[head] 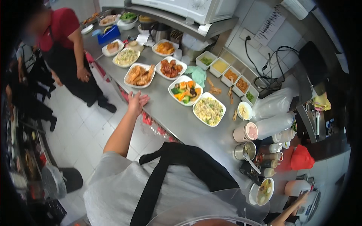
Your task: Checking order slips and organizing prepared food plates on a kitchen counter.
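Note:
My left hand (137, 103) reaches out over the front edge of a stainless steel counter (158, 113), palm turned up, fingers apart, holding nothing. Nearest to it is a white dish of golden-brown cooked food (140, 75), just beyond the fingertips and not touched. Beside that dish stand a dish of glazed brown meat pieces (171, 68) and a dish of mixed vegetables with broccoli (185, 90). Fried rice (209, 109) fills another white dish to the right. Shredded pale food (126, 57) lies in a dish farther left. My right hand is out of view.
A person in a red shirt and black apron (72, 56) stands left of the counter. Containers of chopped ingredients (220, 66) line the wall. Sauce bottles (268, 156), a metal pot (245, 150) and a soup bowl (265, 191) stand right. Another person's hand (303, 198) shows lower right.

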### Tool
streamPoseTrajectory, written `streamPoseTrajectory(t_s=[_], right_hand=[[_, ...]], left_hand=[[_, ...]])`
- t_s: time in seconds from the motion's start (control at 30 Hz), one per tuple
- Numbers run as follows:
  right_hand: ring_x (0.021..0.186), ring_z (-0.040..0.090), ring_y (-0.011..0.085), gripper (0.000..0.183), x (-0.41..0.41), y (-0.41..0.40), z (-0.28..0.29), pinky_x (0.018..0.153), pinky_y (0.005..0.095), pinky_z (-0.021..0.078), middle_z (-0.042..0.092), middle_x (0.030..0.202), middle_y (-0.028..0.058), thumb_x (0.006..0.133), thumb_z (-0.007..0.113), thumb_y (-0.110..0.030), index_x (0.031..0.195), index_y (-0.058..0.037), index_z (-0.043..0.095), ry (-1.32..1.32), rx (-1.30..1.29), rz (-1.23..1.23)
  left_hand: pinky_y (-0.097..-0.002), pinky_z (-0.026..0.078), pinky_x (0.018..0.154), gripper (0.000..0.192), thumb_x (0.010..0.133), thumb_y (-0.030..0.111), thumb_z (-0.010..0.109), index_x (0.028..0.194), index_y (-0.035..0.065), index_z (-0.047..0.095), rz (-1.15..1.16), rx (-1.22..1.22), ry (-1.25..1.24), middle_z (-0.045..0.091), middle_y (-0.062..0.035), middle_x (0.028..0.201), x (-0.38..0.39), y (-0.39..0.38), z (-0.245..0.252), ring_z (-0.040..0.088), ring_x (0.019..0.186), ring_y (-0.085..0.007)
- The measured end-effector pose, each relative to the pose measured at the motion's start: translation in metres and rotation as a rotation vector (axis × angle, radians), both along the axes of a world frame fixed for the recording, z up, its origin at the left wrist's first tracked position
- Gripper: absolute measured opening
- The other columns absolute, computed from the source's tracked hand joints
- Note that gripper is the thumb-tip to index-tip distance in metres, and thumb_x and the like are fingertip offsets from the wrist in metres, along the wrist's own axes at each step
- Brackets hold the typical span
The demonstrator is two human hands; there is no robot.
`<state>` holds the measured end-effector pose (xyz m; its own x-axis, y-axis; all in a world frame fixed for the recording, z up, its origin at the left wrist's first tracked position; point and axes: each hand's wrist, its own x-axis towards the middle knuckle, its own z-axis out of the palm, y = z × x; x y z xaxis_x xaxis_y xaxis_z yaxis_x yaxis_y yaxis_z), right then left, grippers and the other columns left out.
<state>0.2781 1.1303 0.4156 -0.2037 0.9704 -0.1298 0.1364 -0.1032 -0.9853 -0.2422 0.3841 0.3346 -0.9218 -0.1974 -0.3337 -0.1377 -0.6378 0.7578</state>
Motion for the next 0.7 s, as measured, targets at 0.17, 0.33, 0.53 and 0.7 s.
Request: streamPoseTrajectory(t_s=[0.17,0.33,0.53,0.7], right_hand=[[0.067,0.058,0.0149,0.022,-0.084,-0.206,-0.094,0.063,0.0262,0.0495,0.062,0.084,0.0047,0.093,0.049,-0.021,0.1,-0.0038,0.061,-0.332,-0.188,0.55],[0.067,0.058,0.0104,0.022,-0.229,-0.329,-0.042,0.06,0.0245,0.0469,0.064,0.082,0.0034,0.093,0.052,-0.022,0.095,-0.0033,0.063,-0.278,-0.005,1.23],[0.084,0.063,0.016,0.028,-0.355,-0.43,0.001,0.074,0.0268,0.0513,0.065,0.094,0.0093,0.093,0.054,-0.02,0.115,-0.002,0.057,-0.033,-0.48,1.416],[0.104,0.06,0.0225,0.054,-0.396,-0.483,-0.064,0.087,0.0333,0.0511,0.052,0.122,0.0141,0.096,0.05,-0.024,0.143,-0.0139,0.026,0.343,-0.741,1.474]], left_hand=[[-0.0406,0.058,0.073,0.083,0.092,0.005,0.047,0.142,0.0261,-0.016,0.097,0.106,0.024,0.046,-0.0303,0.12,-0.049,0.01,-0.008,0.063,0.092,-0.038],[-0.0449,0.057,0.08,0.072,0.084,-0.008,0.044,0.139,0.0192,0.005,0.201,0.05,0.052,0.039,-0.0218,0.128,-0.061,-0.001,0.0,0.059,0.099,-0.0362],[-0.0495,0.049,0.089,0.06,0.09,-0.001,0.049,0.138,0.0165,0.017,-0.281,-0.058,0.065,0.041,-0.0137,0.133,-0.005,-0.02,0.013,0.052,0.114,-0.0347],[-0.0568,0.05,0.087,0.064,0.088,0.0,0.053,0.137,0.0198,0.017,-0.538,-0.005,0.069,0.032,-0.0163,0.137,0.047,-0.031,-0.022,0.048,0.117,-0.0373]])
